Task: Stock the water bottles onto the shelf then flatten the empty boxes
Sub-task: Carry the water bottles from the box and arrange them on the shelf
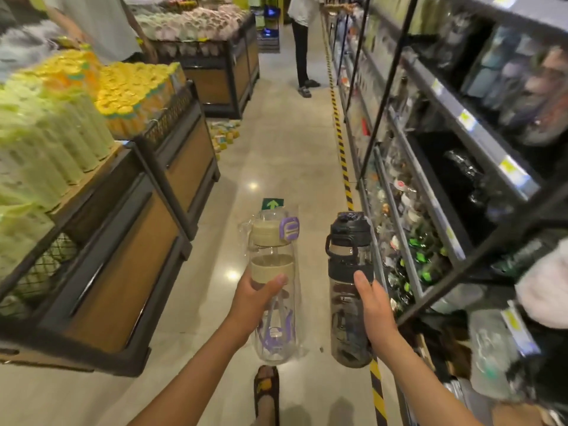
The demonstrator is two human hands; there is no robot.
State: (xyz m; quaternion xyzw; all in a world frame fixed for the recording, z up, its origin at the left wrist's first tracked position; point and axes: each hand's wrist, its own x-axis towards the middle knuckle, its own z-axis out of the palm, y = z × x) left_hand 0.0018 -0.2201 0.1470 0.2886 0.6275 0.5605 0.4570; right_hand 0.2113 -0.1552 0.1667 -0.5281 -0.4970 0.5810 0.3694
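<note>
Two hands are working right under the camera, one bottle apiece. Left hand (255,299) is curling round the clear bottle (272,262) just below its beige band, thumb across the front. That bottle is wearing a beige lid with a purple clasp, sitting inside a clear plastic sleeve and carrying purple pieces in its lower half. Right hand (373,312) is gripping the dark bottle (347,250) from its right side, thumb on the front. It is showing a black lid and a black carry loop, with a label too dim to read. Both bottles are standing upright over the aisle floor, side by side and apart, left of the shelf (479,142) and not yet on it.

One sandalled foot (266,388) is showing below them. One green arrow sticker (272,204) is lying on the floor beyond, and yellow-black tape (341,149) is running along the shelf's foot. Yellow price tags (467,119) on the shelf edges are too blurred to read. Two people, one (302,41) in the aisle and one (101,26) at upper left, are standing farther off.
</note>
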